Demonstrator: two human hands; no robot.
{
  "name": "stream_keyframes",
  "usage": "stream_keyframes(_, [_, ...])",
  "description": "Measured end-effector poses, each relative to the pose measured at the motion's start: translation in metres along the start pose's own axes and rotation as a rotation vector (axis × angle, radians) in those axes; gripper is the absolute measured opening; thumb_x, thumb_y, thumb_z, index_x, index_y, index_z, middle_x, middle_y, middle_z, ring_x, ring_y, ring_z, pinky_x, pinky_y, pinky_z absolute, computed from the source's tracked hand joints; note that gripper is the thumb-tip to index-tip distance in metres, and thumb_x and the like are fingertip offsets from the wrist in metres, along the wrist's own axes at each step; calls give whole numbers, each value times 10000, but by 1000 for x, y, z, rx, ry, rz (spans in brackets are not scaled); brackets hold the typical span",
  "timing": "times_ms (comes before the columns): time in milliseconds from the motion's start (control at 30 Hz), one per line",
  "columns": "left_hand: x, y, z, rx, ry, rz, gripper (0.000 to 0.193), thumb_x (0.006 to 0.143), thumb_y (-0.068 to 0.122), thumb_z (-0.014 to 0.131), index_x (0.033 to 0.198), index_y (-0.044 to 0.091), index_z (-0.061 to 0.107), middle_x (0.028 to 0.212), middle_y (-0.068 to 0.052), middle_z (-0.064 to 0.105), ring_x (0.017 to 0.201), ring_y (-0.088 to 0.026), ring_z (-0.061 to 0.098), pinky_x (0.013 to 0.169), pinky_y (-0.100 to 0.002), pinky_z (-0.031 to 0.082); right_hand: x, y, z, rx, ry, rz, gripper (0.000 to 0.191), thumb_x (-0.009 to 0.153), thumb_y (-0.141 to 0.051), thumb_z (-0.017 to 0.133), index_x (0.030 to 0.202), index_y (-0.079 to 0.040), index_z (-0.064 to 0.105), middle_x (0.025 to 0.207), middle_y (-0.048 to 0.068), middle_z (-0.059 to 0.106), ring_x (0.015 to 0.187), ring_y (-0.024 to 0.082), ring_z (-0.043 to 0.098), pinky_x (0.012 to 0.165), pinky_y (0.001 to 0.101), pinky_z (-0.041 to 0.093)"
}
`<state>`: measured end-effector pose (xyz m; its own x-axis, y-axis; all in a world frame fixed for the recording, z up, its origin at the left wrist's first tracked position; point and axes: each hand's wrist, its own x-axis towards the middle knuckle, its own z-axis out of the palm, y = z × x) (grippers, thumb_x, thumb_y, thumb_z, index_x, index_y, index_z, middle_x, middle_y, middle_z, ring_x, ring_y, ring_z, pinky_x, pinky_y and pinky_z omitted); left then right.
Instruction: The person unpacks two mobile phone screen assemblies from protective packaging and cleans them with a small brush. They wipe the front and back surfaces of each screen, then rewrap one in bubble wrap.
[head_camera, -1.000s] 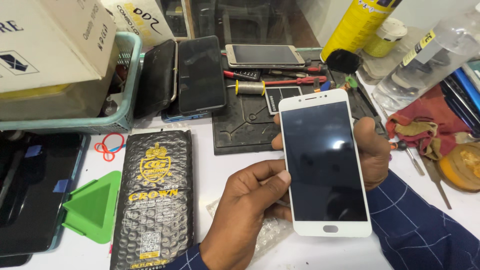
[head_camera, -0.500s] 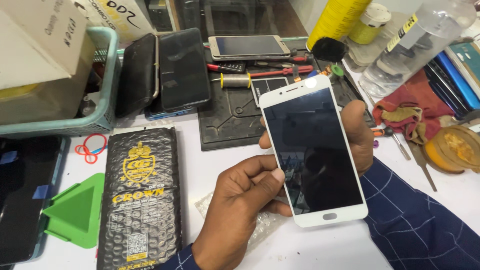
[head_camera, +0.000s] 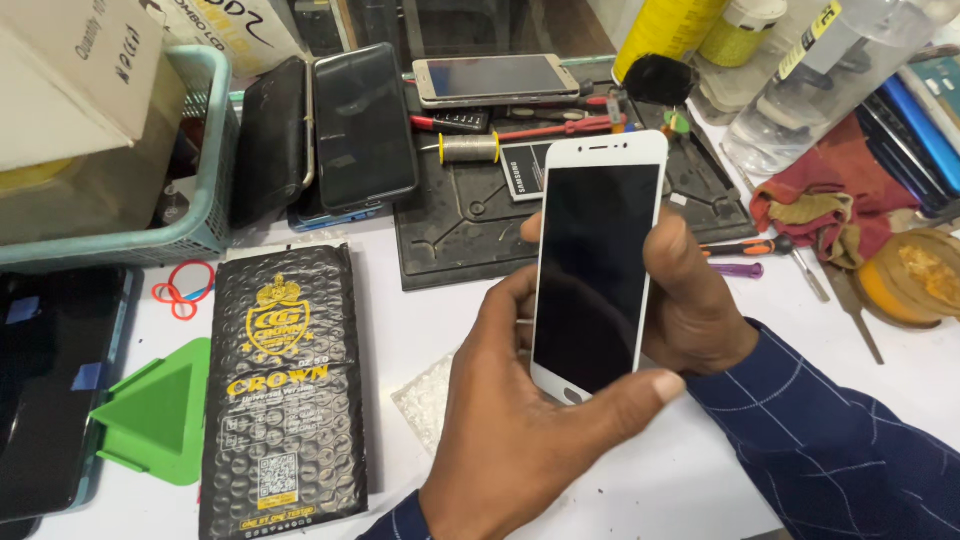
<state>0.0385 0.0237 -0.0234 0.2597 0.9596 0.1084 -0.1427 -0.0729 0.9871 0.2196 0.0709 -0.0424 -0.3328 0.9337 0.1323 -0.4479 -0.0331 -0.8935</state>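
A white-framed phone screen (head_camera: 597, 265) with dark glass is held upright over the white table, just in front of the black work mat (head_camera: 470, 225). My left hand (head_camera: 520, 420) grips its lower end, thumb across the bottom edge. My right hand (head_camera: 695, 305) holds its right side from behind, thumb on the edge. A clear bubble-wrap piece (head_camera: 425, 400) lies on the table under my left hand.
A black bubble pouch with gold print (head_camera: 285, 385) and a green triangular holder (head_camera: 155, 415) lie left. A teal basket (head_camera: 205, 225) holds boxes; dark phones (head_camera: 360, 125) lean on it. Screwdrivers (head_camera: 540, 125), bottles (head_camera: 820, 80), red rag (head_camera: 825, 205) and a gold phone (head_camera: 495, 78) crowd the back.
The screen has tilted more upright and turned its top slightly right. My left hand slid down to the bottom end, thumb now across the lower edge.
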Motion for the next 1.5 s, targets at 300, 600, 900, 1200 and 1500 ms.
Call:
stream_keyframes(300, [5, 2, -7, 150, -28, 11, 720, 742, 271, 870, 1338, -24, 595, 1147, -119, 758, 1041, -163, 717, 940, -299, 567, 3, 4, 4, -204, 2, -169, 963, 885, -754, 532, 1429, 36, 439, 1318, 189, 610, 1059, 222, 699, 896, 391, 626])
stream_keyframes(600, [8, -5, -35, -805, -368, -283, 862, 928, 587, 594, 1490, -49, 445, 1300, -217, 618, 1150, -262, 649, 987, -407, 559, 19, 9, -16, -146, 278, -145, 702, 1071, -575, 327, 1269, 58, 554, 1079, 143, 623, 617, 108, 523, 483, 230, 403])
stream_keyframes(900, [0, -7, -32, -1095, -486, -242, 939, 1054, 618, 360, 1579, -160, 379, 1217, -279, 630, 1054, -290, 676, 864, -385, 566, 16, 13, -19, -101, 237, -167, 478, 1129, -435, 385, 1118, -3, 590, 829, 51, 601, 645, 99, 558, 565, 242, 453])
stream_keyframes(1200, [3, -2, -31, -1124, -409, -292, 890, 1097, 597, 343, 1516, -180, 454, 1131, -261, 654, 946, -262, 665, 797, -364, 542, 14, 13, -24, -97, 166, -168, 488, 1138, -425, 401, 1071, 10, 612, 877, 79, 639, 723, 120, 580, 674, 264, 474])
stream_keyframes(1500, [5, -9, -26, -1107, -365, -298, 814, 1098, 549, 335, 1463, -157, 507, 1094, -244, 679, 912, -260, 680, 767, -363, 561, -2, 6, -28, -34, -2, -23, 351, 1092, -271, 538, 973, 43, 641, 808, 100, 648, 603, 147, 586, 523, 293, 454])
